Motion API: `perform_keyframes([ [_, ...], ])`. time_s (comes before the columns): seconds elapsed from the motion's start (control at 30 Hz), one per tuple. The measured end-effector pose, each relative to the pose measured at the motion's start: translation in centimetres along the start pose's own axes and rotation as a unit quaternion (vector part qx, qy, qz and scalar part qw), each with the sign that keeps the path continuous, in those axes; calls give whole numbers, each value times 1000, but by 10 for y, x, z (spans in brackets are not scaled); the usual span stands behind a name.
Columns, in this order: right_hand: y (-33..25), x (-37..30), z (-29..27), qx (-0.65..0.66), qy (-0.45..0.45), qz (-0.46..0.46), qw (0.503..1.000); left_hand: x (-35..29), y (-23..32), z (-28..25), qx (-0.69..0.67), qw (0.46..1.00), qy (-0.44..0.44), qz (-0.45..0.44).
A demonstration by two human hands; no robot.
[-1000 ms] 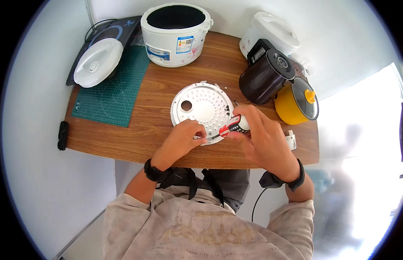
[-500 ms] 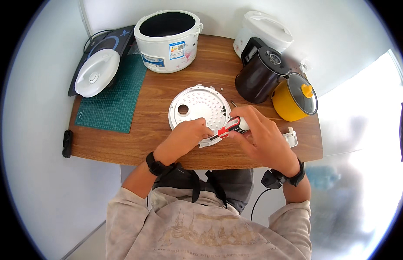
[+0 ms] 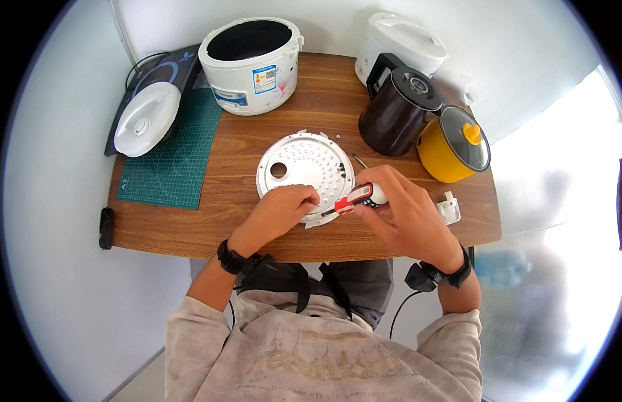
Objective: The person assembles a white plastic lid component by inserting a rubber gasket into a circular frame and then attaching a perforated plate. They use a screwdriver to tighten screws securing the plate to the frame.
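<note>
A round white perforated plate [image 3: 301, 161], with a hole at its left and raised bumps, lies flat near the table's front. My right hand [image 3: 411, 214] is wrapped round the handle of a red, black and white screwdriver [image 3: 354, 199]. Its dark shaft points left and down toward the near rim of the plate; whether the tip touches a screw cannot be made out. Over the plate's lower left edge is my left hand [image 3: 274, 214], fingers curled together. What it pinches, if anything, is hidden.
Behind the plate stand a white rice cooker body [image 3: 247, 74], a dark kettle [image 3: 398, 117] and a yellow pot [image 3: 445, 154]. A white lid [image 3: 147, 117] lies left, by a green cutting mat [image 3: 170, 167]. Right of my right hand sits a small white part [image 3: 448, 209].
My left hand has drawn back slightly from the screwdriver's tip. The screwdriver stays at the plate's near rim in my right hand. The whole view has shifted a little.
</note>
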State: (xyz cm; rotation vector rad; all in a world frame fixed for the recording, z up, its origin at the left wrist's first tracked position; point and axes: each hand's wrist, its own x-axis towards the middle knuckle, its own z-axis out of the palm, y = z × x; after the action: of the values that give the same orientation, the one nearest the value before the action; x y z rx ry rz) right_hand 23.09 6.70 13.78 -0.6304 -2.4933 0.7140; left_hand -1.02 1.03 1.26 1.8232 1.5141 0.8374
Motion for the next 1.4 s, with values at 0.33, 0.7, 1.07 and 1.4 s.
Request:
perform_keyframes([
  [0.33, -10, 2, -10, 12, 33, 19, 999, -7, -3, -11, -99, 993, 5, -66],
  [0.7, -3, -5, -7, 83, 164, 23, 983, -21, -3, -26, -411, 903, 37, -118],
  [1.07, -3, -6, -9, 117, 200, -20, 973, -26, -2, -22, -496, 860, 28, -116],
  [1.4, -4, -6, -6, 107, 200, 10, 974, -28, -5, -19, -514, 847, 39, -126],
])
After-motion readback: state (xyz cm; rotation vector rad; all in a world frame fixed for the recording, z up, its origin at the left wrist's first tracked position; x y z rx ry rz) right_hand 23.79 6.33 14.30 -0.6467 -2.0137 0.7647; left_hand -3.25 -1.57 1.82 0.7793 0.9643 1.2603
